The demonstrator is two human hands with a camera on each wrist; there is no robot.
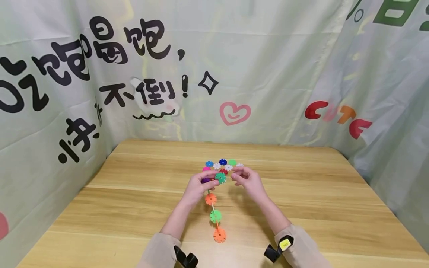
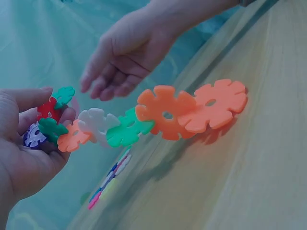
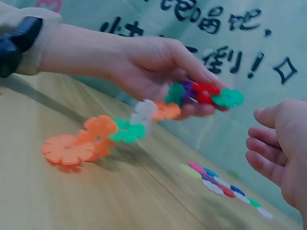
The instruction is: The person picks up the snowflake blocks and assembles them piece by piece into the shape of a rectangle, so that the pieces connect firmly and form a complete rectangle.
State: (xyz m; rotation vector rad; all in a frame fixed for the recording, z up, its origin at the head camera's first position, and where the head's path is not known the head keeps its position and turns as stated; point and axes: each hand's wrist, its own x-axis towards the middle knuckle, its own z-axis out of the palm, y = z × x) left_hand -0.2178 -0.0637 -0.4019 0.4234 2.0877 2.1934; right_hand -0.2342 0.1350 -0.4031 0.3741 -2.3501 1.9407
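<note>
Left hand (image 1: 197, 188): thumb and fingers clamped on the upper end of the chain (image 2: 129, 128), about its red disc (image 2: 48, 109).
Purple disc (image 2: 33, 136): inside the left hand's curl, next to the dark green disc (image 2: 53, 129).
Teal disc (image 1: 220, 178): the chain's top end, poking past the left fingertips toward 3 o'clock.
Right hand (image 1: 249, 182): at 3 o'clock from the left hand, fingers loosely curled round nothing, near the teal disc but not touching it.
Chain: slanting down from the left hand toward 6 o'clock, orange, white and green, then two orange discs; whether the last one touches wood, I can't tell.
Flat discs (image 1: 222, 162): on the table (image 1: 134, 212) at 12 o'clock, beyond the hands; pink, blues, whites, red, green; joined or loose, I can't tell.
Sleeves (image 1: 157, 251): pale, at 7 and 4 o'clock, each with a black camera (image 1: 273, 255).
Curtain (image 1: 268, 56): round the table, black lettering (image 1: 154, 91) at 11 o'clock, pink heart (image 1: 235, 121) at 12, "CUTE" (image 1: 360, 128) at 2.
</note>
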